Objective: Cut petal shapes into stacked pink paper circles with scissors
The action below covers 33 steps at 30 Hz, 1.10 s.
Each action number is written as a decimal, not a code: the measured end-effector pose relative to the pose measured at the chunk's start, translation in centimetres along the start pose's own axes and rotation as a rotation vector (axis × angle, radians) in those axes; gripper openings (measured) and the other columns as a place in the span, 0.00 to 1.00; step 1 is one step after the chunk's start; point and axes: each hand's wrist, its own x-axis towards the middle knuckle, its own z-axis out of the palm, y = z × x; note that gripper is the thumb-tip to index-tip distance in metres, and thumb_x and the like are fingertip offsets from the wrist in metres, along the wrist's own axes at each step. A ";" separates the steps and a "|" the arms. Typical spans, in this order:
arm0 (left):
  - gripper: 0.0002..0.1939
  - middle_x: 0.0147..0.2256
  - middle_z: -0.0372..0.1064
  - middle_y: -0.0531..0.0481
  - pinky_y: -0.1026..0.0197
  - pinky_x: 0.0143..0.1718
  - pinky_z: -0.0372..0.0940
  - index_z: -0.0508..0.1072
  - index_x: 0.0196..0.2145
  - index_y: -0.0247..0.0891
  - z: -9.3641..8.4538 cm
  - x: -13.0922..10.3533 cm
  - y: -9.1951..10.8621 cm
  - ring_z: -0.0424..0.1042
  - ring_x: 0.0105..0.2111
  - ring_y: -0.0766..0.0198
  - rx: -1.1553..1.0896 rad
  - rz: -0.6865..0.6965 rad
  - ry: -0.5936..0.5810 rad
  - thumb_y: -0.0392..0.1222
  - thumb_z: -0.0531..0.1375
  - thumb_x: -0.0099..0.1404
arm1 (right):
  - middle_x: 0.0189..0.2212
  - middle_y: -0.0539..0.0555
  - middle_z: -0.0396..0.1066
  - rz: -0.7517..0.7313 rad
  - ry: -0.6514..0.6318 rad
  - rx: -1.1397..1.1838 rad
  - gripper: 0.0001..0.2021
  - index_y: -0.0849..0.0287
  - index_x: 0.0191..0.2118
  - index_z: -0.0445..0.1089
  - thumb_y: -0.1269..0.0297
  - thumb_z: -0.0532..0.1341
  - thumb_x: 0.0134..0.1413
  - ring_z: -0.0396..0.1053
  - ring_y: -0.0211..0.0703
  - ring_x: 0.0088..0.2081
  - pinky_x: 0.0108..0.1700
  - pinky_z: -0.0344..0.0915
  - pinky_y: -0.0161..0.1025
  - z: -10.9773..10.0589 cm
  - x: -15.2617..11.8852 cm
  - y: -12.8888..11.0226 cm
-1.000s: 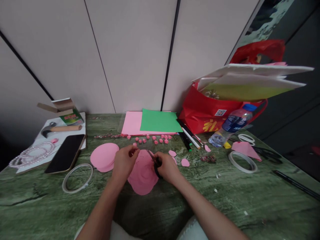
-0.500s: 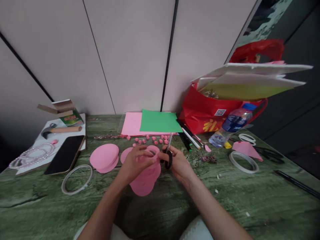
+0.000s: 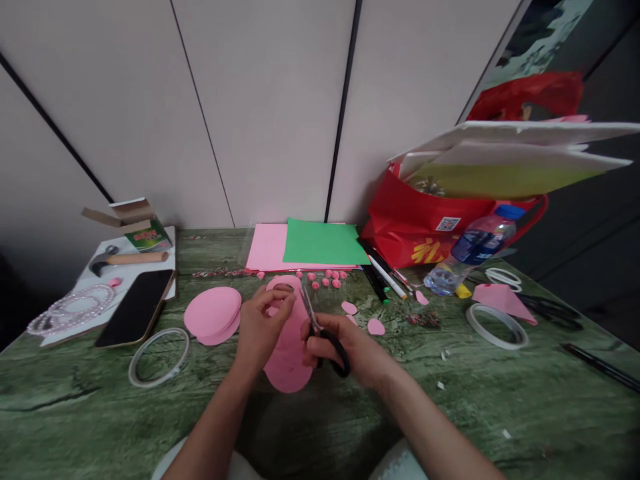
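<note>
My right hand [image 3: 345, 343] grips black-handled scissors [image 3: 311, 307], fingers around the loops and blades pointing up and slightly left. Beside the blades, my left hand [image 3: 265, 320] has thumb and forefinger pinched at the pink paper [image 3: 297, 310], which shows a curved outline and a dark gap near the fingertips. More rounded pink paper [image 3: 289, 377] lies beneath both hands, partly covered by them. Left of my left hand is a stack of pink paper circles [image 3: 213, 313]. Small pink petal-shaped pieces [image 3: 376, 327] lie just beyond my right hand.
Small pink rolled pieces [image 3: 327, 281] lie before the green sheet [image 3: 325, 243]. A phone [image 3: 135, 310], hammer [image 3: 127, 259] and tape roll [image 3: 159, 359] are at left. A red bag [image 3: 405, 223], water bottle [image 3: 473, 250] and another tape roll [image 3: 497, 327] stand right.
My right hand and the scissors have moved down and left, the blades now tilting left. My left hand has shifted slightly left with the pink paper. Petal-shaped pieces have come into sight.
</note>
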 end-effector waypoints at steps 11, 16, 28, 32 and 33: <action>0.05 0.30 0.71 0.49 0.60 0.38 0.63 0.75 0.24 0.38 0.2 -0.5 0.1 0.69 0.34 0.62 0.038 0.147 0.037 0.40 0.60 0.53 | 0.16 0.45 0.63 -0.003 -0.024 0.032 0.11 0.61 0.27 0.63 0.58 0.62 0.45 0.59 0.32 0.20 0.26 0.56 0.33 0.5 0.1 0.5; 0.03 0.30 0.71 0.50 0.60 0.35 0.63 0.74 0.23 0.38 0.3 -0.6 0.3 0.69 0.32 0.63 0.060 0.194 0.010 0.39 0.61 0.52 | 0.15 0.44 0.61 -0.030 0.005 0.058 0.10 0.62 0.27 0.63 0.59 0.62 0.45 0.59 0.31 0.19 0.26 0.57 0.33 0.2 0.2 0.6; 0.02 0.31 0.70 0.50 0.59 0.39 0.63 0.75 0.25 0.39 0.4 -0.9 0.4 0.69 0.34 0.63 0.084 0.239 -0.037 0.38 0.61 0.53 | 0.14 0.43 0.59 -0.040 0.047 0.077 0.11 0.61 0.26 0.62 0.60 0.63 0.42 0.56 0.28 0.18 0.27 0.61 0.33 0.1 0.1 0.5; 0.03 0.31 0.70 0.50 0.59 0.38 0.64 0.75 0.25 0.39 0.4 -0.9 0.3 0.69 0.34 0.63 0.097 0.236 -0.047 0.39 0.61 0.53 | 0.14 0.42 0.57 -0.027 0.054 0.094 0.12 0.61 0.26 0.62 0.58 0.63 0.42 0.55 0.28 0.18 0.27 0.61 0.33 -0.1 0.1 0.6; 0.03 0.31 0.70 0.49 0.59 0.38 0.64 0.74 0.25 0.39 0.4 -0.9 0.3 0.69 0.34 0.63 0.097 0.241 -0.048 0.39 0.61 0.53 | 0.14 0.42 0.57 -0.027 0.058 0.088 0.12 0.61 0.25 0.62 0.58 0.63 0.41 0.55 0.28 0.18 0.26 0.61 0.32 -0.1 0.1 0.5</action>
